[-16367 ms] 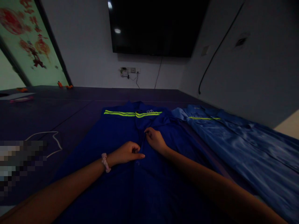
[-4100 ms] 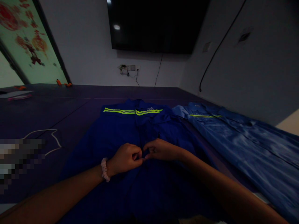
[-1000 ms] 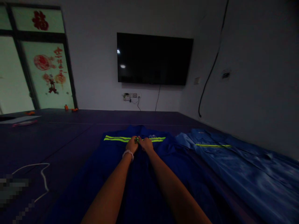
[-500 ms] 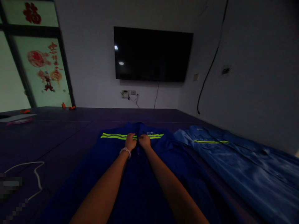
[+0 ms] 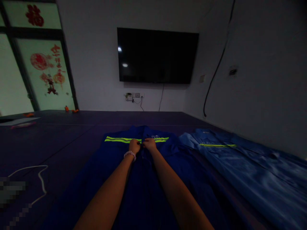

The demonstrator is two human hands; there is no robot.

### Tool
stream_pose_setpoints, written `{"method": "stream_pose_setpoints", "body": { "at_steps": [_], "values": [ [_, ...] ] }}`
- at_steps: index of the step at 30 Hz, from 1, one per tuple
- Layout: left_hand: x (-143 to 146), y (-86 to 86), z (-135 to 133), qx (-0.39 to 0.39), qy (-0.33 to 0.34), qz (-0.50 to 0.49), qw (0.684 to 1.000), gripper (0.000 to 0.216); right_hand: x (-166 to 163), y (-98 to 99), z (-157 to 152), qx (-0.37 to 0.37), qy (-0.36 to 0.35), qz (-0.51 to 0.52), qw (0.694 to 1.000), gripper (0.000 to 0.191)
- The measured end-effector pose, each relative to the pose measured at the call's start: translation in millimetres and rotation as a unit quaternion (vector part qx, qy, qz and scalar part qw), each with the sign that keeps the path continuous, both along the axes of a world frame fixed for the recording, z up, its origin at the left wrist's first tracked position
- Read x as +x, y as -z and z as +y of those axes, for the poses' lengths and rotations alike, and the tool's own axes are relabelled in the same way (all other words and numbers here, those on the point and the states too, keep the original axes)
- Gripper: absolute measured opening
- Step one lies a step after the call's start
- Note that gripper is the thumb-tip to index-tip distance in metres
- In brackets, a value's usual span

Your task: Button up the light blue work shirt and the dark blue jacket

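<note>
A dark blue work jacket [image 5: 115, 150] with a yellow-green reflective stripe across the chest lies spread before me, collar at the far end. My left hand [image 5: 134, 146], with a pale scrunchie [image 5: 129, 155] on its wrist, is closed at the jacket's front opening, level with the stripe. Right beside it, my right hand [image 5: 149, 144] pinches the other side of the opening, just below a small white logo. Both hands grip the jacket's front edges; the fingertips are too dark and small to show which fastening lies between them.
To the right lies a lighter blue garment [image 5: 230, 163] with a thin yellow stripe. A white cable [image 5: 43, 182] and a blurred grey object [image 5: 11, 191] are on the purple floor [image 5: 72, 134] at left. A television [image 5: 158, 56] hangs on the far wall.
My hands stay at the jacket's chest opening. The left fingers have curled in tighter and the right hand has shifted slightly, bringing the fingertips together.
</note>
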State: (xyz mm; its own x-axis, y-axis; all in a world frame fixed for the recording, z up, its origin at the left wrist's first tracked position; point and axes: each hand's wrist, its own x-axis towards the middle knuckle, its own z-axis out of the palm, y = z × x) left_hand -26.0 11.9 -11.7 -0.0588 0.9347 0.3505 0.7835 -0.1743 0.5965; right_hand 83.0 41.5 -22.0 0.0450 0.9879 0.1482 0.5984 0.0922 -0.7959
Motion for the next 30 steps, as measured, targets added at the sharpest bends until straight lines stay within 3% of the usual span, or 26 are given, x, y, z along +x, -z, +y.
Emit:
{"method": "stream_pose_setpoints", "body": {
  "at_steps": [9,14,20,30],
  "values": [
    [-1,2.7,2,0.025,-0.026,-0.080,0.996,0.018,3,-7.5,-7,0.037,-0.010,-0.039,0.998,0.022],
    [-2,2.6,3,0.034,-0.035,-0.114,0.992,0.018,5,-8.4,-8,0.058,-0.042,-0.080,0.994,0.012],
    [-4,4.1,5,0.026,-0.047,-0.140,0.989,0.017,8,-1.7,-2,0.036,-0.045,-0.046,0.997,0.017],
    [-4,3.3,3,0.011,-0.014,-0.133,0.991,0.027,10,2.9,4,0.012,-0.073,0.028,0.997,0.012]
  ]
}}
